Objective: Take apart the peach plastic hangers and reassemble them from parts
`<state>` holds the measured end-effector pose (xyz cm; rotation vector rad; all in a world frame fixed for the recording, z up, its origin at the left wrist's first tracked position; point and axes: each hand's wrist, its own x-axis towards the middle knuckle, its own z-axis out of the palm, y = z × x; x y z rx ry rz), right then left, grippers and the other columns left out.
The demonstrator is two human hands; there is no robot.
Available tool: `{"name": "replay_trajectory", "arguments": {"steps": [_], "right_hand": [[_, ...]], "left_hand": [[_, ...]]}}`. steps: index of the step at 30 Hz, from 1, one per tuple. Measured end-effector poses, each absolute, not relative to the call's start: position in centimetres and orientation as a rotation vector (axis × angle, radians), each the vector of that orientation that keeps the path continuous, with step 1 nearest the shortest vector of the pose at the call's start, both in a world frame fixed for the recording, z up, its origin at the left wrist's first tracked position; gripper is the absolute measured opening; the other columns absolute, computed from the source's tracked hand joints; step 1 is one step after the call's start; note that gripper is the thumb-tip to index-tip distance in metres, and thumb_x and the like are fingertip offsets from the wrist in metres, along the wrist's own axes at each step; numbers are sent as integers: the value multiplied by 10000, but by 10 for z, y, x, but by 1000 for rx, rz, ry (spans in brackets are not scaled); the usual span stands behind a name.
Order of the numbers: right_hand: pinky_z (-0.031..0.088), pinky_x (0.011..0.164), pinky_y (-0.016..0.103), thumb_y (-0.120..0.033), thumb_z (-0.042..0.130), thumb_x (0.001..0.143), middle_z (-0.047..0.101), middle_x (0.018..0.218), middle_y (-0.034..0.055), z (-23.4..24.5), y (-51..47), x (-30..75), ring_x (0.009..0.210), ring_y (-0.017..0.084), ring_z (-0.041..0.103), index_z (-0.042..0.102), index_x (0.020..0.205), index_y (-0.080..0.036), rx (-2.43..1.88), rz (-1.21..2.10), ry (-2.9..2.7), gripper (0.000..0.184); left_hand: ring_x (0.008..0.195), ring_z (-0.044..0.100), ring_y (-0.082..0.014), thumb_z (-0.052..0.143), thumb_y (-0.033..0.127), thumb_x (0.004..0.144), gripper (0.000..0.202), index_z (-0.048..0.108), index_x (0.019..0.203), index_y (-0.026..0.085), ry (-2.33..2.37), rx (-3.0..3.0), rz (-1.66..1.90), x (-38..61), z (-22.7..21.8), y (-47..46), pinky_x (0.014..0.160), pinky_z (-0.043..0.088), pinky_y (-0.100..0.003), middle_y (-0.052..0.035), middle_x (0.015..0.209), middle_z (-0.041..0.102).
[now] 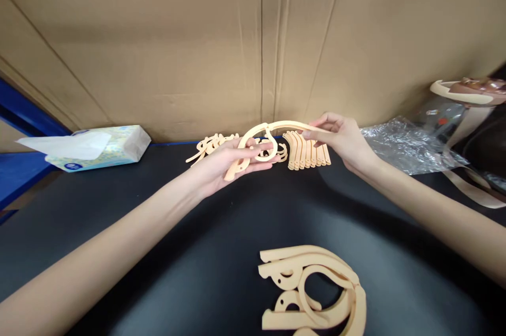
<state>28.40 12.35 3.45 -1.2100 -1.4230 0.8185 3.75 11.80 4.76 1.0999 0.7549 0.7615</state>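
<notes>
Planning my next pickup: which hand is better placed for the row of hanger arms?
Probably the right hand: it appears closer to the row of hanger arms and pinches only one end of the folding hanger, while the left hand cradles the other side.

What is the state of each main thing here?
Held piece: in the air
Left grip: around its curved part
Right grip: pinching its straighter end
Front pieces: lying overlapped
Slim pieces: lined up side by side
Small pieces: loosely heaped
Tissue pack: open, tissue sticking out
Plastic wrap: crumpled
</notes>
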Motion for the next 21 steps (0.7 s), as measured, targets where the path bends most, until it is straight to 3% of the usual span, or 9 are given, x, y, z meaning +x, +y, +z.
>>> {"name": "replay_trajectory", "arguments": {"steps": [4, 6, 9, 12, 15, 18, 21], "right_hand": [[486, 633, 310, -362, 700, 785, 749, 842, 55, 24, 118, 278, 716, 190, 670, 652, 914, -187, -1349, 616, -1744, 223], [437, 617, 303, -352, 572, 898, 751, 833, 55, 20, 112, 273, 703, 200, 671, 649, 1035, -190, -1475, 260, -1968, 225], [320, 552, 302, -335, 408, 985, 739, 801, 96, 16, 103, 265, 683, 232, 661, 654, 1069, -166, -1582, -261, -2223, 310], [267, 532, 305, -299, 351, 1001, 738, 801, 110, 15, 96, 259, 674, 234, 656, 646, 1123, -151, -1560, -329, -2295, 352], [253, 515, 306, -277, 332, 1006, 748, 844, 108, 15, 91, 256, 657, 220, 652, 626, 1182, -156, -1524, -399, -2362, 364], [251, 503, 311, -200, 347, 983, 746, 860, 120, 17, 85, 253, 625, 201, 638, 623, 1210, -150, -1485, -534, -2441, 361], [235, 490, 314, -97, 370, 917, 734, 811, 117, 18, 80, 249, 582, 178, 609, 609, 1253, -145, -1467, -570, -2496, 415]], "left_hand": [[895, 697, -167, 626, 33, 775, 162, 626, 881, 157, 790, 1005, 738, 40, 49, 113, 802, 522, -258, -88, 1152, 697], [835, 672, -147, 613, 22, 742, 250, 623, 945, 168, 784, 989, 697, 39, 48, 113, 738, 503, -249, -87, 1125, 701], [695, 596, -114, 580, 10, 688, 336, 625, 983, 163, 765, 956, 582, 36, 44, 114, 618, 459, -240, -102, 1090, 694], [588, 497, -79, 558, 22, 645, 400, 639, 1012, 158, 741, 939, 456, 33, 40, 114, 502, 374, -207, -94, 1017, 668], [510, 382, -52, 570, 96, 709, 340, 645, 1028, 186, 736, 957, 381, 33, 37, 112, 418, 251, -177, -33, 864, 592], [464, 297, -52, 584, 187, 753, 199, 639, 944, 168, 755, 991, 272, 35, 40, 110, 384, 159, -188, -10, 756, 508], [439, 244, -43, 594, 187, 666, 184, 587, 848, 166, 780, 1038, 185, 36, 45, 108, 387, 128, -201, 1, 733, 478]]}}
